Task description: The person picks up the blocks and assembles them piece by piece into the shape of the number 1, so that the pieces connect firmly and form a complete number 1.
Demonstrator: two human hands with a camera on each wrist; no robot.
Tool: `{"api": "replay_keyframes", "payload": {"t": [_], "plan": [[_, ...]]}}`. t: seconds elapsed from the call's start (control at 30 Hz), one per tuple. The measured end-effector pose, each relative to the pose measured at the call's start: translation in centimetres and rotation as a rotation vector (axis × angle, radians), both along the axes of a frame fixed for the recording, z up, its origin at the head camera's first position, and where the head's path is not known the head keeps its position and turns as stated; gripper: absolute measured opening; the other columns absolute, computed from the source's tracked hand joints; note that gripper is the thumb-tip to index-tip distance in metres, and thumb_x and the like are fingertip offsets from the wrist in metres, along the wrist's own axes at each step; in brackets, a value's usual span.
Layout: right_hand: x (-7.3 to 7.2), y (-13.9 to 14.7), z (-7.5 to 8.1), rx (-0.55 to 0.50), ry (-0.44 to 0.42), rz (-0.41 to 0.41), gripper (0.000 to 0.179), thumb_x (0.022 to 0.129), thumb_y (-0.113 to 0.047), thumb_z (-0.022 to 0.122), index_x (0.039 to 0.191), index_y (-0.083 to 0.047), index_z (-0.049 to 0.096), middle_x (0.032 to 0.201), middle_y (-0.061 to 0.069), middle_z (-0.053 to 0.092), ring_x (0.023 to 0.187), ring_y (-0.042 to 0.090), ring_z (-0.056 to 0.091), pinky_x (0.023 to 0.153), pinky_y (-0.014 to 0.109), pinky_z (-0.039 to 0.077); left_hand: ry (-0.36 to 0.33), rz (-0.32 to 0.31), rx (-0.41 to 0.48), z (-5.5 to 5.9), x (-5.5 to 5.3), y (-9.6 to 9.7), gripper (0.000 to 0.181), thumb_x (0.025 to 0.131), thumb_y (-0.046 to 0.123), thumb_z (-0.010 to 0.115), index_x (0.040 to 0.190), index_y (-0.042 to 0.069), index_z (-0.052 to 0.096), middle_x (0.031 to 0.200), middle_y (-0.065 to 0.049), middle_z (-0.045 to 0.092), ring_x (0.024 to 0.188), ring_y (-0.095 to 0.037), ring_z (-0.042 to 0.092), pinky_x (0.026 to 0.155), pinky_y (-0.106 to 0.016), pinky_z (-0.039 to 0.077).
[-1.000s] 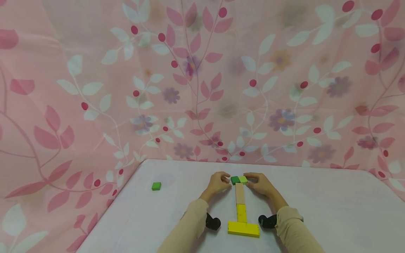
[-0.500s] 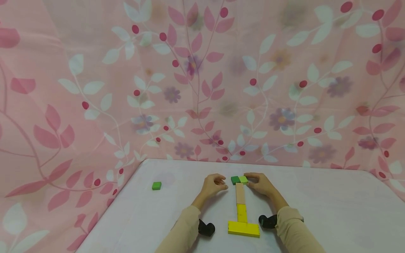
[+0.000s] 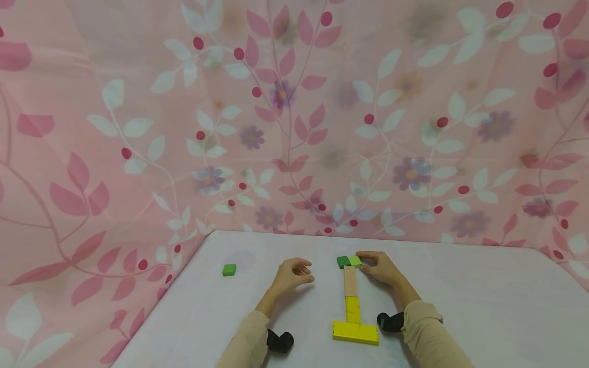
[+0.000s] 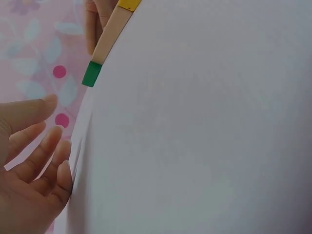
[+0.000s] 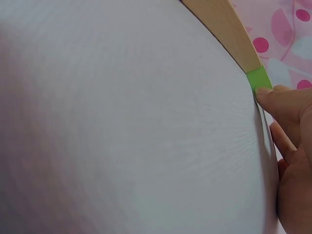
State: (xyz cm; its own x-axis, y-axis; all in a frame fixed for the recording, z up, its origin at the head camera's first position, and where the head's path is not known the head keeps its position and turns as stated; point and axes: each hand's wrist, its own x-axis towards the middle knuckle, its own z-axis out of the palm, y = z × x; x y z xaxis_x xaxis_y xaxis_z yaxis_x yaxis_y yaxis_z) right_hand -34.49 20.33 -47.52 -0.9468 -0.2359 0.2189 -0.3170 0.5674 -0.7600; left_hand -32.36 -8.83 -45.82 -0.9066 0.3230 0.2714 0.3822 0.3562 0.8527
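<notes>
On the white table, several wooden blocks lie in a flat row. A dark green block (image 3: 343,262) and a light green block (image 3: 355,261) sit side by side at the far end. A tan block (image 3: 350,281), a yellow block (image 3: 353,309) and a wide yellow block (image 3: 356,333) run toward the near side. My right hand (image 3: 381,268) pinches the light green block, thumb on its near edge in the right wrist view. Left of the row, my left hand (image 3: 291,276) holds nothing, its fingers loosely bent. A single green block (image 3: 229,270) lies farther left.
The table (image 3: 497,296) has a white cover and ends at a pink floral curtain (image 3: 322,153) behind. A dark wrist camera (image 3: 280,341) is on the left wrist, and another wrist camera (image 3: 390,322) on the right.
My left hand has moved away from the dark green block, leftward and a little nearer to me. My right hand has stayed at the light green block.
</notes>
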Motion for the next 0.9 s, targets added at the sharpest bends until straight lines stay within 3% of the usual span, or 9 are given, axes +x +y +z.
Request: {"api": "replay_keyframes", "payload": {"t": [0.4, 0.9], "plan": [[0.2, 0.0, 0.3, -0.01, 0.011, 0.013, 0.038, 0.084, 0.0, 0.063, 0.121, 0.006, 0.059, 0.126, 0.025, 0.056, 0.124, 0.044, 0.043, 0.103, 0.059, 0.028, 0.013, 0.049, -0.009, 0.4, 1.7, -4.1, 0.039, 0.072, 0.006, 0.077, 0.106, -0.008, 0.063, 0.087, -0.018, 0.067, 0.079, -0.024, 0.062, 0.07, -0.023, 0.048], [0.2, -0.1, 0.2, -0.037, 0.007, 0.007, 0.038, 0.084, -0.001, 0.064, 0.121, 0.007, 0.059, 0.126, 0.026, 0.055, 0.124, 0.044, 0.042, 0.104, 0.058, 0.028, 0.057, 0.12, 0.024, 0.4, 3.0, -7.0, 0.037, 0.073, 0.002, 0.077, 0.105, -0.009, 0.063, 0.086, -0.02, 0.066, 0.077, -0.025, 0.064, 0.07, -0.027, 0.05]]}}
